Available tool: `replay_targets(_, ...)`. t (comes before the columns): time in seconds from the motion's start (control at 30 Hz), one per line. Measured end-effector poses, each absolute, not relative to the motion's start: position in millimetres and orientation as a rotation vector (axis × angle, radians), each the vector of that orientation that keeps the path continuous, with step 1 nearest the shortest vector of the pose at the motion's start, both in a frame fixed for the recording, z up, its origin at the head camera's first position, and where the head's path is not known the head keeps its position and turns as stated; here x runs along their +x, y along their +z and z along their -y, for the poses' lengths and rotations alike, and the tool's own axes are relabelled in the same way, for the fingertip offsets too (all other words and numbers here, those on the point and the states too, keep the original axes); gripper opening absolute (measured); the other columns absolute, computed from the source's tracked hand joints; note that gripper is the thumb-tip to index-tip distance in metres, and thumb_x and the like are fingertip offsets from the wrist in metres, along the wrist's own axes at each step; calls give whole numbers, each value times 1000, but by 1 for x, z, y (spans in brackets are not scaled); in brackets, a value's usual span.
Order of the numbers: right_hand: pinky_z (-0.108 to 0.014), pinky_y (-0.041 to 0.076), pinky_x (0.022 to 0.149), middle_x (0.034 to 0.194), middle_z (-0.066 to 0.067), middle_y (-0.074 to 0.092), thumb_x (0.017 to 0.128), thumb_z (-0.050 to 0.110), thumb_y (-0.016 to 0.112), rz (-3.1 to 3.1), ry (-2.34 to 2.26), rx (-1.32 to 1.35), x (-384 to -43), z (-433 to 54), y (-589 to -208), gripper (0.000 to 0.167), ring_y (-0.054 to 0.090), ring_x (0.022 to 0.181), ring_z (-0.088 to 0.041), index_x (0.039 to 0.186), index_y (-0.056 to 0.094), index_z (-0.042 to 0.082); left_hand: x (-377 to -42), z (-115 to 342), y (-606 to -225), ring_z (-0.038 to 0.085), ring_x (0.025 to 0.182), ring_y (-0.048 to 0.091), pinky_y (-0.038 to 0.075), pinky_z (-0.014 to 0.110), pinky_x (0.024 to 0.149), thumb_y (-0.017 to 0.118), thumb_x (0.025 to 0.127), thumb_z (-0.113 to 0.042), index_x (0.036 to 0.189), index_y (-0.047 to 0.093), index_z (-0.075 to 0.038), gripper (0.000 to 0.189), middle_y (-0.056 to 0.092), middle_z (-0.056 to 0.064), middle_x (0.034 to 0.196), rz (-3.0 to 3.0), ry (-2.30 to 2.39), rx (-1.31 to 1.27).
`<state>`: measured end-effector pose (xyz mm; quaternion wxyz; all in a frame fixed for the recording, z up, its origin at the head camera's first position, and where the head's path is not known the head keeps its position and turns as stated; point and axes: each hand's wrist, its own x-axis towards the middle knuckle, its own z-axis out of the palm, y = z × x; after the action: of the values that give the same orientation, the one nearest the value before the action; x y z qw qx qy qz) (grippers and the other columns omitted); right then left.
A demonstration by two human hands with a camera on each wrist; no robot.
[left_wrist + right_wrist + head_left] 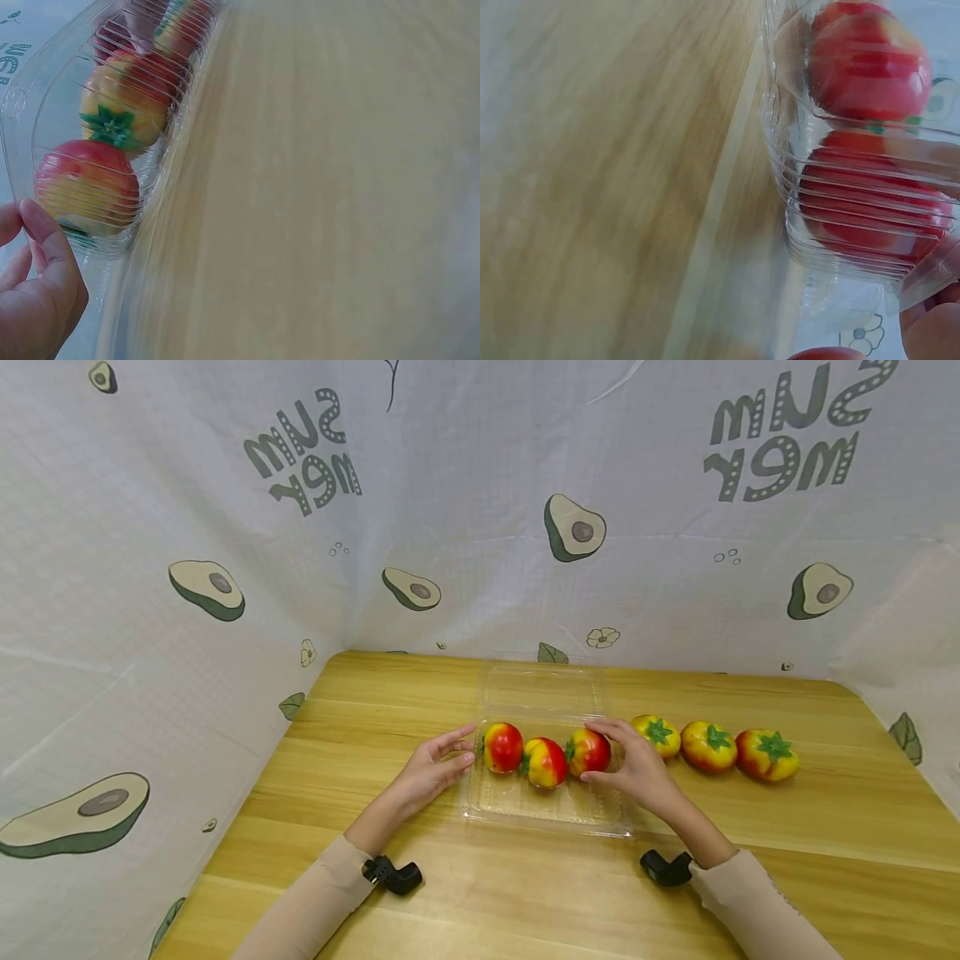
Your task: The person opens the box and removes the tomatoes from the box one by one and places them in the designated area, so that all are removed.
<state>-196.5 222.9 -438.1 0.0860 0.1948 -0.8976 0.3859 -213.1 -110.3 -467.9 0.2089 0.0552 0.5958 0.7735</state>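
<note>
A clear plastic clamshell box [547, 818] lies on the table with its lid [543, 687] folded back. Three red-and-yellow toy persimmons sit in a row inside: a left one [502, 747], a middle one [545, 763] and a right one [588, 752]. My right hand [637, 766] grips the right persimmon between thumb and fingers. At the box's left edge is my left hand [430, 772], fingers loosely bent and apart, the tips touching the rim. In the left wrist view, the thumb [49, 236] meets that rim.
Three more toy persimmons stand in a row right of the box: a near one [656, 736], a middle one [708, 747] and a far-right one [767, 755]. A white curtain [480, 510] printed with avocados hangs behind the wooden table [360, 710].
</note>
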Motion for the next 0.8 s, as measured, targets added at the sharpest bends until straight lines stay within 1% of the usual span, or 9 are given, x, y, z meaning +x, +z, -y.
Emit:
replay_targets(0.23, -62, 40, 103, 129, -25, 57, 68, 1, 90, 2669, 1171, 574, -196, -224, -441, 68, 49, 123, -46, 129, 60, -8, -213, 111, -468, 12, 91, 58, 54, 19, 80, 59, 98, 4, 151, 42, -4, 56, 50, 14, 124, -1661, 2152, 152)
replay_targets(0.8, -63, 40, 102, 131, -24, 56, 72, 8, 90, 2651, 1203, 524, -196, -226, -440, 68, 48, 124, -45, 131, 60, -4, -212, 110, -467, 12, 91, 58, 53, 19, 80, 59, 98, 2, 151, 43, -6, 55, 49, 14, 125, -1676, 2141, 156)
